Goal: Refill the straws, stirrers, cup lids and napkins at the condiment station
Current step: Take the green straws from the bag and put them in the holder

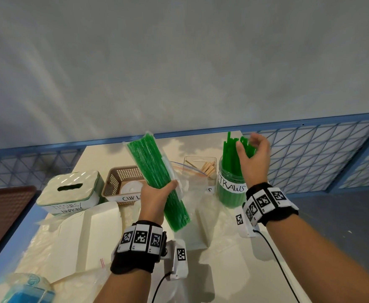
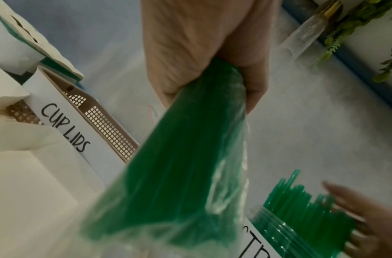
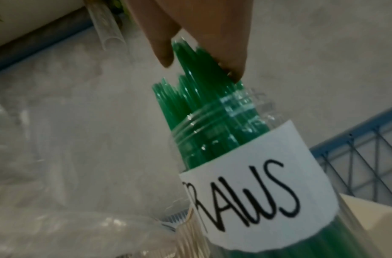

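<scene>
Nearest on the table (image 1: 227, 256), at the left edge, lies a blue-topped container (image 1: 26, 289), partly cut off by the frame. Beyond it are white cartons (image 1: 87, 235) and crumpled clear plastic.

The left hand (image 1: 155, 200) grips a bag of straws (image 1: 157, 178) around its middle, fingers (image 2: 254, 82) and thumb curled round the clear wrap. The bag is held off the table, tilted, its far end leaning left over the basket (image 1: 116, 182).

To the right stands the jar (image 1: 231, 189) labelled STRAWS, upright and packed with green straws (image 1: 229, 154) that stick out above its rim. The right hand (image 1: 255, 158) is at their tops, fingers (image 3: 230, 57) and thumb curved loosely around the tips and touching some; whether they pinch any, I cannot tell.

Between bag and jar sit a zip bag (image 1: 185, 171) and a clear holder with wooden stirrers (image 1: 208, 167).

Further left, the basket labelled CUP LIDS holds a white lid (image 1: 131, 189). Left of it is the tissue box (image 1: 70, 191), labelled TISSUES/NAPKINS. A blue railing (image 1: 310, 158) runs behind the table.
</scene>
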